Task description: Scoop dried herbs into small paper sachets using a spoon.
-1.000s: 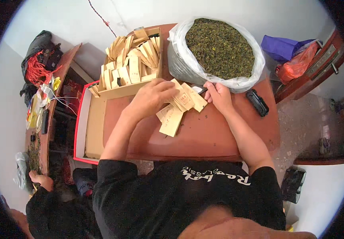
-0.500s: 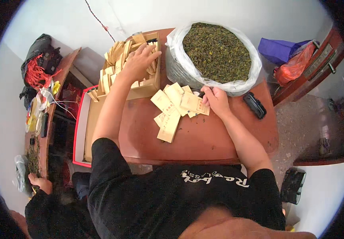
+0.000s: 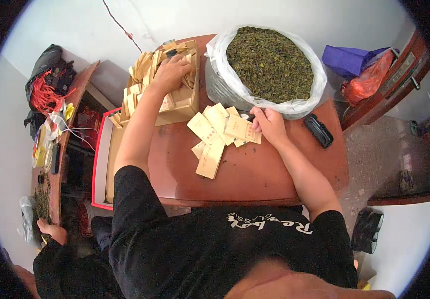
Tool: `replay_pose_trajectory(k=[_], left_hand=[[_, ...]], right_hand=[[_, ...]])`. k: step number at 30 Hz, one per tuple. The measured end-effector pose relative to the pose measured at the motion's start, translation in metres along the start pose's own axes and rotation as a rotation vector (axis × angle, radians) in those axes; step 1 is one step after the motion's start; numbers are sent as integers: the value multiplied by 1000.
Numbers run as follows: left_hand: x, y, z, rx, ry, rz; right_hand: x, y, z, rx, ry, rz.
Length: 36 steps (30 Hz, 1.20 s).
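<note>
My left hand (image 3: 171, 74) reaches into an open cardboard box (image 3: 177, 115) at the back left. Its fingers are bunched round paper packets (image 3: 189, 78) at the box's right side, the fingertips partly hidden. More tan paper packets (image 3: 142, 67) stand packed inside. My right hand (image 3: 270, 124) pinches the edge of a small tan paper packet (image 3: 240, 128) between thumb and fingers. This packet lies over a fanned pile of similar packets (image 3: 210, 160) on the reddish-brown table (image 3: 255, 174). A large clear plastic bag (image 3: 215, 82) of dried leaves (image 3: 269, 65) stands just behind that hand.
A black oblong case (image 3: 318, 131) lies right of the bag. The red-rimmed box lid (image 3: 100, 169) sits at the left edge. Another person's hand (image 3: 52, 230) is at a side table with scattered leaves. Purple and red bags (image 3: 349, 62) sit at the far right.
My left hand has lowered slightly into the cardboard box, its spread fingers now drawn together over packets at the right side. The right hand has barely moved.
</note>
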State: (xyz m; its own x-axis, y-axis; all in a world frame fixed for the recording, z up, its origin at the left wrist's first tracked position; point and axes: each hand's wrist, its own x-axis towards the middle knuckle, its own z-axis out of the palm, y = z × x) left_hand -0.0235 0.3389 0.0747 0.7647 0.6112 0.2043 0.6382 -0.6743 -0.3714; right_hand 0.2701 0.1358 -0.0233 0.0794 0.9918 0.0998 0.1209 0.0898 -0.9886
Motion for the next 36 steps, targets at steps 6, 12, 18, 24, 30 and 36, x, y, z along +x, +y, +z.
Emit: replay_pose_trajectory(k=[6, 12, 18, 24, 30, 36], left_hand=[[-4, -1, 3, 69, 4, -16], [-5, 5, 3, 18, -29, -100], [-9, -2, 0, 56, 51, -25], [-11, -17, -4, -113, 219, 52], [-23, -19, -44, -285, 342, -9], [-56, 50, -105, -708, 650, -18]], right_hand=[[-2, 0, 1, 21, -13, 6], [-3, 3, 2, 7, -2, -1], [-3, 0, 2, 19, -13, -31], [-2, -1, 1, 7, 7, -20], [0, 3, 3, 12, 6, -7], [-4, -4, 0, -14, 15, -10]])
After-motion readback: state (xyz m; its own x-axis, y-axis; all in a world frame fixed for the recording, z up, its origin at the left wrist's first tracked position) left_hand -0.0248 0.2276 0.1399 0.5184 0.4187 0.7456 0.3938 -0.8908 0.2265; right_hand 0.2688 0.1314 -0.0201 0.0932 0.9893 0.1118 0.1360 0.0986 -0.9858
